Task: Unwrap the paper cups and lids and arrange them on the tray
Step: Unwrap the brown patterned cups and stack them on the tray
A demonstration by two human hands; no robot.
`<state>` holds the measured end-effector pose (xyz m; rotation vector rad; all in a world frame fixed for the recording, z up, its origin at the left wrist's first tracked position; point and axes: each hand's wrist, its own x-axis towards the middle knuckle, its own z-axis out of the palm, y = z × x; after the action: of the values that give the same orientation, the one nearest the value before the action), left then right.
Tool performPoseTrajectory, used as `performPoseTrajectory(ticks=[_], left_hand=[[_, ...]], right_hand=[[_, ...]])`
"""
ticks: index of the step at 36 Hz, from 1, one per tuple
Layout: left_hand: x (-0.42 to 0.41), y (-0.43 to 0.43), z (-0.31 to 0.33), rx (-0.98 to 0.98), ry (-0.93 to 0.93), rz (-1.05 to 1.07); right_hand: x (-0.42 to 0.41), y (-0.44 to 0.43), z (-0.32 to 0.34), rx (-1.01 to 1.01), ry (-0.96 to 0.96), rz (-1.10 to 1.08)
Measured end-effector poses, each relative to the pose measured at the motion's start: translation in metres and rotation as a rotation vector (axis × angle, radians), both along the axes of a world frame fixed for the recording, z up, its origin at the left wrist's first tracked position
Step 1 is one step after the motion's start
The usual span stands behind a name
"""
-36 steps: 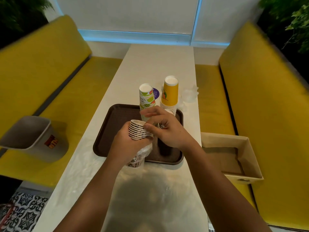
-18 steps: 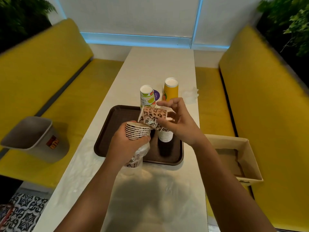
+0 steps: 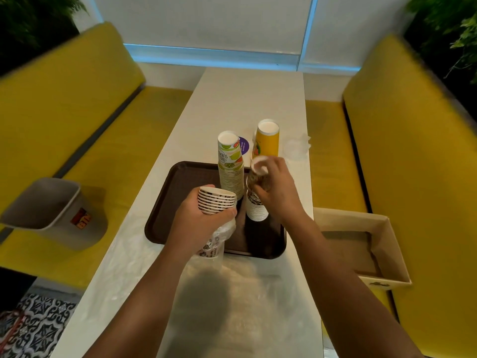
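My left hand [image 3: 198, 223] grips a stack of leopard-print paper cups [image 3: 216, 201], rims up, its lower end still in clear plastic wrap [image 3: 215, 244], above the near edge of the brown tray [image 3: 178, 202]. My right hand [image 3: 276, 192] holds one leopard-print cup [image 3: 259, 167] upside down on top of a short inverted stack of the same cups [image 3: 255, 208] standing on the tray. A tall inverted stack of green-and-white cups [image 3: 230, 164] stands on the tray's far side. An inverted stack of yellow cups [image 3: 267, 139] stands behind it.
A crumpled clear wrapper [image 3: 296, 146] lies on the white table [image 3: 247, 99] at the right edge. An open cardboard box [image 3: 361, 246] sits on the right yellow bench, a grey bin [image 3: 51, 213] on the left bench. Loose plastic film [image 3: 245, 293] covers the near table.
My right hand pulled one cup off the stack in my left hand, turned it upside down, and carried it right and away onto the inverted stack on the tray.
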<state>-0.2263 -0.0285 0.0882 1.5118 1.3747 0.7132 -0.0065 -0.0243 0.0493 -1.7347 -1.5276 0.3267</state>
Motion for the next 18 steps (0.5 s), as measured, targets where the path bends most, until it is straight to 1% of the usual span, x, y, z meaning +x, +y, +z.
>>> performPoseTrajectory(ticks=[2,4,7,9,10,12,15,18], left_hand=[[0.0,0.001,-0.001,-0.001,0.004,-0.004],[0.001,0.001,-0.001,-0.001,0.014,-0.009],[0.001,0.002,-0.002,-0.001,0.025,-0.017],[0.001,0.002,-0.002,0.002,0.028,-0.019],[0.001,0.001,-0.003,0.004,0.027,-0.021],[0.002,0.0,-0.002,0.005,0.025,-0.028],[0.004,-0.003,0.001,-0.003,0.018,-0.047],[0.006,-0.004,0.002,0.0,0.026,-0.083]], right_hand=[[0.0,0.0,-0.016,-0.121,-0.031,0.029],[-0.001,-0.001,-0.025,-0.158,-0.009,0.023],[-0.003,-0.003,-0.024,-0.036,-0.036,-0.039],[-0.009,-0.008,-0.01,0.074,0.016,-0.055],[-0.013,-0.012,0.0,0.122,0.066,-0.022],[-0.021,-0.02,0.019,0.151,0.176,0.137],[-0.027,-0.03,0.038,0.081,0.221,0.379],[-0.027,-0.033,0.042,0.053,0.246,0.43]])
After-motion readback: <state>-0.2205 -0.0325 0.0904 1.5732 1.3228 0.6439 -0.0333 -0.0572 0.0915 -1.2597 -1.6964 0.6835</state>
